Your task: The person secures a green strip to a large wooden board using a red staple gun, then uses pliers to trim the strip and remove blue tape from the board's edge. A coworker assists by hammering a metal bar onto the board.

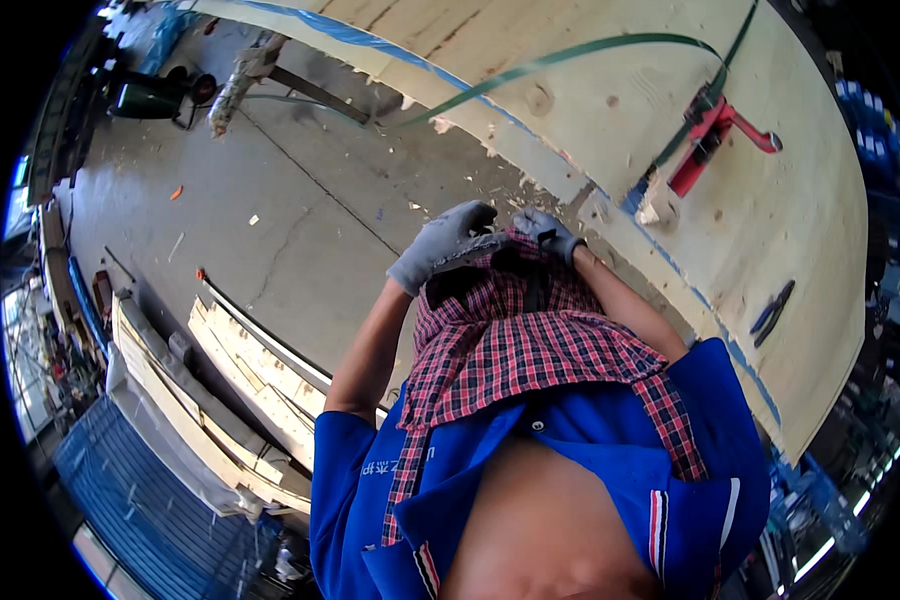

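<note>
My left hand (448, 243), in a grey work glove, is in front of my waist with its fingers curled round. What they hold, if anything, is hidden. Close by on the right, my right hand (548, 231) has a matching glove, and its fingers are bent together at the lower edge of the red and navy checked apron (545, 350). I cannot make out anything between them. Both hands are over the apron's dark, open-looking fold, beside the edge of a large plywood panel (570, 95).
A green strap (570, 47) arches over the panel to a red strapping tensioner (705, 140). Dark pliers (773, 312) lie farther right. Wood scraps litter the concrete floor (300, 200). Long boards (255, 375) lie at left, and a dark green machine (150, 97) stands far left.
</note>
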Demonstrator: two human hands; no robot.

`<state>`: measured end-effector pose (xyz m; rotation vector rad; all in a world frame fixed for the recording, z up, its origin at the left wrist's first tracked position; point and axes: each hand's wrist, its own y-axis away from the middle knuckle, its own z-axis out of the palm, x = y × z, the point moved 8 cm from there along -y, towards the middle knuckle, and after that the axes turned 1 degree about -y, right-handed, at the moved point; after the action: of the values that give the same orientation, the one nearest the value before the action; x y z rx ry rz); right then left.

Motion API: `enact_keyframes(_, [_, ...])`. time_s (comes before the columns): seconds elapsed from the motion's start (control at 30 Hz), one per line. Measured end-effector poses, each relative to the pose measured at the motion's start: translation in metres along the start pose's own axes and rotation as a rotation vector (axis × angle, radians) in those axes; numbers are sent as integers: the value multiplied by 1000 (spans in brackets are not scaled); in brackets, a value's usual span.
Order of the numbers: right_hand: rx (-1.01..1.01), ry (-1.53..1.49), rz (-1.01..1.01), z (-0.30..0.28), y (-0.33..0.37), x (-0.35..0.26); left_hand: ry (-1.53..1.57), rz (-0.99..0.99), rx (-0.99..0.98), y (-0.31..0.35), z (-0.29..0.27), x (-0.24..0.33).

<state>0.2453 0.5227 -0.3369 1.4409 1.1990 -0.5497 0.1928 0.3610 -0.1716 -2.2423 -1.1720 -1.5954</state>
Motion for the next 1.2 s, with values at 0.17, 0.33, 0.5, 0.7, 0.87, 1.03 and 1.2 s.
enact_keyframes(0.17, [85, 55, 66, -43, 48, -29, -510, 144, -366, -51, 112, -13])
enact_keyframes(0.33, [-82, -281, 194, -40, 134, -88, -614, 152, -370, -72, 127, -10])
enact_keyframes(0.5, [-47, 448, -83, 4, 135, -84, -560, 439, -344, -100, 127, 35])
enact_keyframes(0.7, [-321, 775, 218, 32, 86, -29, -441, 560, -635, -92, 156, 81])
enact_keyframes(0.87, [-215, 554, 122, 27, 93, -2, 51, 359, -809, -89, 152, 34])
enact_keyframes(1.03, [-183, 461, 60, 31, 101, 4, -53, 202, -546, -85, 174, -91])
enact_keyframes(1.2, [-239, 573, 72, 40, 92, 1, 175, 123, -757, -32, 215, -148])
